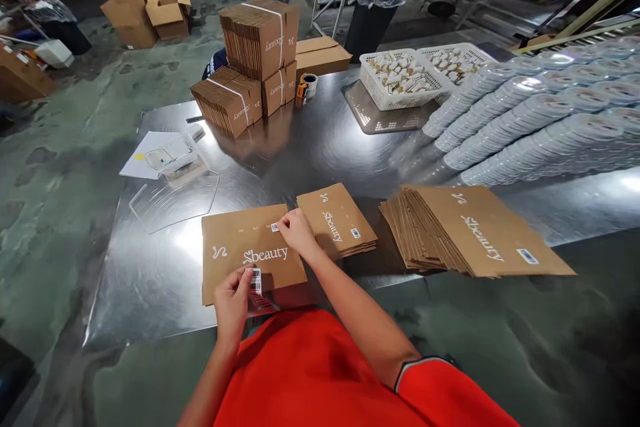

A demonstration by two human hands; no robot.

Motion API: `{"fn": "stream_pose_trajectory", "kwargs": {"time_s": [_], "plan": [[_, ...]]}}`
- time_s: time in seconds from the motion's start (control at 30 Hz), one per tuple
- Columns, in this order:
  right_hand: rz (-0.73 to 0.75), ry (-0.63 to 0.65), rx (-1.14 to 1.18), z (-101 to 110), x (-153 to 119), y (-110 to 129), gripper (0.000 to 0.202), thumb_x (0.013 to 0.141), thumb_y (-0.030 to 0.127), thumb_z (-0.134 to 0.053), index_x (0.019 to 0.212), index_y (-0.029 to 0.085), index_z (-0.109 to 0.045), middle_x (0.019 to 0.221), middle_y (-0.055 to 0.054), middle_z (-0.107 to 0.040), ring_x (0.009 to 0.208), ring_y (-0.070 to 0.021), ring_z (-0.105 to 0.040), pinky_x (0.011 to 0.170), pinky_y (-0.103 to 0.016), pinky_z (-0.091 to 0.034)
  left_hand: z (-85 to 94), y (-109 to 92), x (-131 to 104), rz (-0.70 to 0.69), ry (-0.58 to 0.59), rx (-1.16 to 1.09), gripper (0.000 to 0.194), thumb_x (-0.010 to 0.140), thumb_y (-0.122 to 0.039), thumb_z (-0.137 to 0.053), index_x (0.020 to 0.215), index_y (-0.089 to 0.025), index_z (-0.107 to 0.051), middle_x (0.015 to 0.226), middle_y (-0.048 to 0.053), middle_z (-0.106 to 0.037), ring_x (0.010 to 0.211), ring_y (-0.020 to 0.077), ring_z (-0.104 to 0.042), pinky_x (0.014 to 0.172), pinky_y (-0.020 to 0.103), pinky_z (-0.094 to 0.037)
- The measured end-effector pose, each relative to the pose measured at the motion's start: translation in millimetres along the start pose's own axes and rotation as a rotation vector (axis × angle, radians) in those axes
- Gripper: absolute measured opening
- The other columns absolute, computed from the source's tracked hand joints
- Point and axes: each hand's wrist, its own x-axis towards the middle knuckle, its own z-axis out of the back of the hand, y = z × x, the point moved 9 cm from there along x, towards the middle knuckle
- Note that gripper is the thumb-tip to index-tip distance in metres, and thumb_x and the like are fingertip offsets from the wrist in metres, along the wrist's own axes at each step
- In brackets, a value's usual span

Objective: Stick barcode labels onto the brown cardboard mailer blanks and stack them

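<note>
A flat brown carton [230, 230] printed "Sbeauty" lies on the metal table [135, 280] before me. My left hand [233, 303] is over its near edge, thumb and finger pinching a strip of white barcode labels [256, 281]. At the carton's top right, my right hand [296, 230] has its fingers closed on a small white label [275, 227] that lies against the cardboard. Just right of it sits a short stack of flat cartons [337, 213], each visible front bearing print and a label. A larger fanned stack [480, 227] is farther right, with a barcode label on top.
Strapped carton bundles [260, 40] stand at the table's back, beside a tape roll [310, 83]. White baskets [400, 77] of small pieces are behind right, next to rows of stacked round items [540, 120]. A clear tray [173, 153] and paper lie at the left.
</note>
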Motion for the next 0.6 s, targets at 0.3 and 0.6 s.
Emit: {"fn": "stream_pose_trajectory", "kwargs": {"time_s": [0.3, 0.6], "plan": [[-0.018, -0.035, -0.188, 5.0, -7.7, 11.7, 0.015, 0.080, 0.029, -0.062, 0.070, 0.018, -0.061, 0.090, -0.009, -0.054, 0.083, -0.0220, -0.054, 0.073, -0.034, -0.043, 0.9, 4.4, 0.4, 0.015, -0.007, 0.002, 0.039, 0.075, -0.051, -0.062, 0.084, -0.015, -0.076, 0.096, 0.009, -0.074, 0.091, 0.0245, -0.067, 0.078, 0.032, -0.051], [-0.189, -0.132, 0.091, -3.3, -3.1, -29.4, 0.043, 0.064, 0.040, -0.073, 0.093, 0.017, -0.050, 0.089, -0.005, -0.058, 0.078, -0.0190, -0.057, 0.070, -0.030, -0.045, -1.2, 5.3, 0.1, 0.039, -0.004, 0.021, 0.043, 0.074, -0.052, -0.061, 0.083, -0.013, -0.075, 0.080, 0.007, -0.074, 0.073, 0.0201, -0.065, 0.066, 0.028, -0.049]]}}
